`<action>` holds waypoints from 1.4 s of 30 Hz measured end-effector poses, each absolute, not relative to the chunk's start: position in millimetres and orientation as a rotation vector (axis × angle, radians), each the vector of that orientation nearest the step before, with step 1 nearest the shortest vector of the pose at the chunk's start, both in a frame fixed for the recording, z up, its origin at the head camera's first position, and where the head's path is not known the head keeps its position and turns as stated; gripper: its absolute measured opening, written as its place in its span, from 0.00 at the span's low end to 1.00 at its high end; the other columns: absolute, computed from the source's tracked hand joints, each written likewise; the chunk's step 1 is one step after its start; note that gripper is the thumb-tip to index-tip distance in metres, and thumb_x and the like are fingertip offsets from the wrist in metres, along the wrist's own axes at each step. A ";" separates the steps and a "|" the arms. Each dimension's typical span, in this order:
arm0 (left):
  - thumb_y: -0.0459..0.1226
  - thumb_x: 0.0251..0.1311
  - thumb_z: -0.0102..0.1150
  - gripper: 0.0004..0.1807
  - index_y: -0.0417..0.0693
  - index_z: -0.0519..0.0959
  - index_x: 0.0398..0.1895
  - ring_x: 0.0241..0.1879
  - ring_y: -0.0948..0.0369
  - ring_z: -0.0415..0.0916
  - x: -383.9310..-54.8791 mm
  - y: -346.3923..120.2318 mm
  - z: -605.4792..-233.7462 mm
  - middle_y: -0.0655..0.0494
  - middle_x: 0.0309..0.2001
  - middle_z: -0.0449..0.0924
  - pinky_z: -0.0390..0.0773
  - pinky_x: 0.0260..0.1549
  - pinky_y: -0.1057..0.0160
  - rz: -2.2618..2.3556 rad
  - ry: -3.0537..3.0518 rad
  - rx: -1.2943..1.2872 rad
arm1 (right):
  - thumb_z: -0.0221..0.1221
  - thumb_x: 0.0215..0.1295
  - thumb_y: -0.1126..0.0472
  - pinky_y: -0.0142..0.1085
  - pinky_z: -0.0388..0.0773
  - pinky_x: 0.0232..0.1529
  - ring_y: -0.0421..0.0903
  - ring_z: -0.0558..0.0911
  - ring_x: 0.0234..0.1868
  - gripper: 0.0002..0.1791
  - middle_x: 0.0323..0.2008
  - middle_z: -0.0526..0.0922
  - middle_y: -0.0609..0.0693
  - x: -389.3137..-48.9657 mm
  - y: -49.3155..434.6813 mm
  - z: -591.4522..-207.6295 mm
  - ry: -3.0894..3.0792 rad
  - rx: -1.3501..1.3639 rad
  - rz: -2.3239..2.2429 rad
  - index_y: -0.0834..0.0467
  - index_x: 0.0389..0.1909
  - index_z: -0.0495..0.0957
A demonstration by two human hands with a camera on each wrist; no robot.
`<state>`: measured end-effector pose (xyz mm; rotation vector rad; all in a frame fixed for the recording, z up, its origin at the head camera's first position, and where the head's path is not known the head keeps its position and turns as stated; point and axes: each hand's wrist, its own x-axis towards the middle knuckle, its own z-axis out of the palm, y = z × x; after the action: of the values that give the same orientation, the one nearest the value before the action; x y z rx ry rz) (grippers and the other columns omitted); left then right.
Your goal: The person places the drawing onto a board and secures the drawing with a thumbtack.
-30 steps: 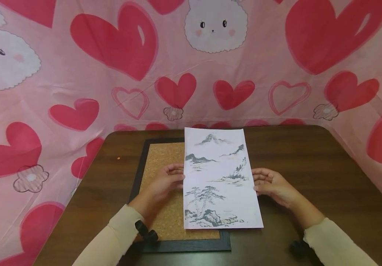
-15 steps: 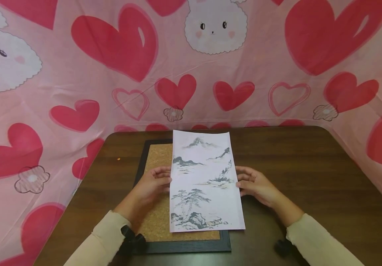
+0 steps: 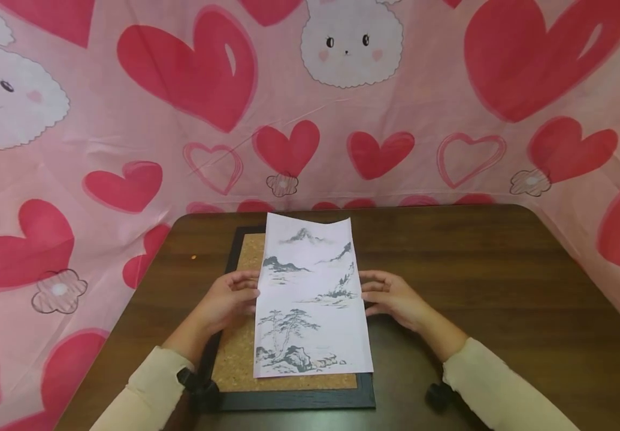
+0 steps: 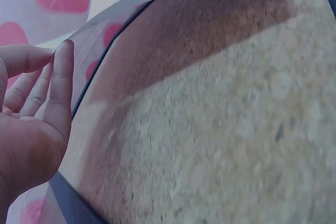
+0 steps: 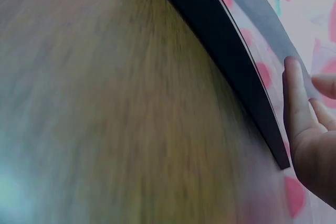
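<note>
A white paper sheet (image 3: 310, 287) printed with an ink landscape of mountains and pines is held up by its two long edges. My left hand (image 3: 229, 302) pinches the left edge, and my right hand (image 3: 396, 299) pinches the right edge. Beneath the sheet lies a cork board (image 3: 234, 365) in a dark frame, partly covered from view. In the left wrist view the left hand (image 4: 37, 103) has the sheet between thumb and fingers, above the cork (image 4: 220, 129), where a shadow falls. In the right wrist view my right hand (image 5: 315, 124) is beside the black frame (image 5: 231, 56).
The brown wooden table (image 3: 477, 269) extends to both sides. A tiny orange speck (image 3: 193, 257) lies at its left. Behind it hangs a pink cloth (image 3: 428, 96) with hearts and white animal faces.
Both hands have carried the sheet leftward, from the right part of the cork board to more nearly over its middle. Its top edge now sags a little. The board has stayed in place.
</note>
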<state>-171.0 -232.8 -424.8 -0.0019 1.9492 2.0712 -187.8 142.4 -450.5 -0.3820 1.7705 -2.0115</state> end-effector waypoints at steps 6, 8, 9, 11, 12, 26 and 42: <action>0.23 0.61 0.56 0.26 0.28 0.65 0.64 0.35 0.60 0.80 -167.7 -241.9 -426.7 0.52 0.39 0.80 0.83 0.33 0.58 2.034 1.984 0.003 | 0.59 0.64 0.71 0.47 0.83 0.40 0.52 0.84 0.42 0.30 0.48 0.80 0.66 -188.0 125.9 -451.2 1.808 -0.341 -1.959 0.73 0.66 0.61; 0.24 0.61 0.57 0.26 0.29 0.67 0.63 0.35 0.59 0.80 -167.3 -244.1 -427.6 0.52 0.39 0.80 0.84 0.33 0.58 2.010 2.006 -0.014 | 0.59 0.63 0.73 0.46 0.83 0.39 0.52 0.84 0.41 0.31 0.48 0.80 0.67 -188.1 122.2 -451.7 1.825 -0.332 -1.955 0.74 0.66 0.61; 0.24 0.61 0.57 0.26 0.30 0.68 0.63 0.35 0.59 0.80 -167.3 -245.3 -428.3 0.51 0.39 0.80 0.84 0.33 0.58 1.997 2.015 -0.025 | 0.59 0.62 0.73 0.46 0.83 0.39 0.52 0.84 0.40 0.31 0.48 0.80 0.67 -188.3 120.7 -451.8 1.837 -0.329 -1.951 0.74 0.65 0.61; 0.25 0.61 0.58 0.26 0.31 0.69 0.63 0.35 0.58 0.80 -167.6 -247.2 -430.0 0.51 0.40 0.80 0.84 0.33 0.58 1.960 2.038 -0.041 | 0.59 0.61 0.74 0.45 0.84 0.38 0.52 0.84 0.40 0.31 0.47 0.80 0.68 -188.7 117.8 -451.2 1.865 -0.330 -1.943 0.75 0.65 0.61; 0.24 0.60 0.59 0.25 0.31 0.69 0.62 0.35 0.58 0.80 -167.6 -247.7 -430.6 0.50 0.40 0.80 0.84 0.33 0.58 1.950 2.045 -0.054 | 0.59 0.60 0.74 0.45 0.84 0.38 0.52 0.84 0.39 0.31 0.47 0.80 0.68 -189.1 116.4 -450.7 1.881 -0.324 -1.937 0.75 0.65 0.62; 0.23 0.57 0.61 0.25 0.31 0.72 0.60 0.33 0.56 0.80 -172.4 -254.2 -430.2 0.46 0.39 0.81 0.84 0.29 0.56 1.760 2.214 -0.100 | 0.63 0.52 0.79 0.43 0.84 0.34 0.50 0.83 0.31 0.27 0.38 0.81 0.66 -189.5 92.6 -440.1 2.055 -0.175 -1.930 0.75 0.56 0.70; 0.24 0.50 0.68 0.24 0.32 0.75 0.53 0.25 0.54 0.79 -175.2 -258.4 -426.1 0.45 0.30 0.79 0.84 0.26 0.55 1.459 2.517 -0.171 | 0.63 0.50 0.80 0.38 0.83 0.32 0.47 0.82 0.31 0.25 0.36 0.83 0.63 -194.5 82.2 -444.4 2.225 -0.298 -1.820 0.75 0.53 0.73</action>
<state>-175.2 -258.4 -426.1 -0.1708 2.5170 1.4589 -194.5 82.2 -444.4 -0.2980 2.2251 -1.8202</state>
